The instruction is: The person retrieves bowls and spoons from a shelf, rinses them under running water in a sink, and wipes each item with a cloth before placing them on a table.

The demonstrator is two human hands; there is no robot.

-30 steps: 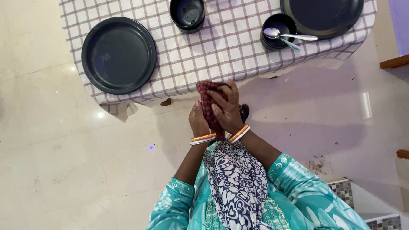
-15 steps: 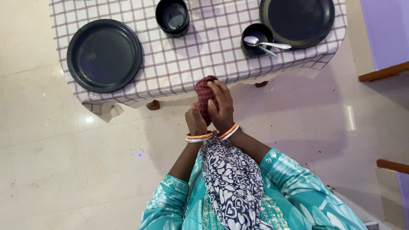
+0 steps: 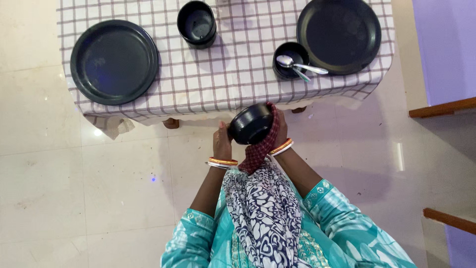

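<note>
Now both hands hold black bowl [image 3: 250, 124]; red cloth [image 3: 262, 146] under right hand [image 3: 280, 130].

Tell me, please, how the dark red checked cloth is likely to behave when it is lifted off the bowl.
The dark red checked cloth would likely be floppy: it wraps round the black bowl and its end hangs limp below the right hand. It looks thin, so probably light. It seems unlikely to slip, being bunched against the bowl; the left hand grips the other side.
</note>
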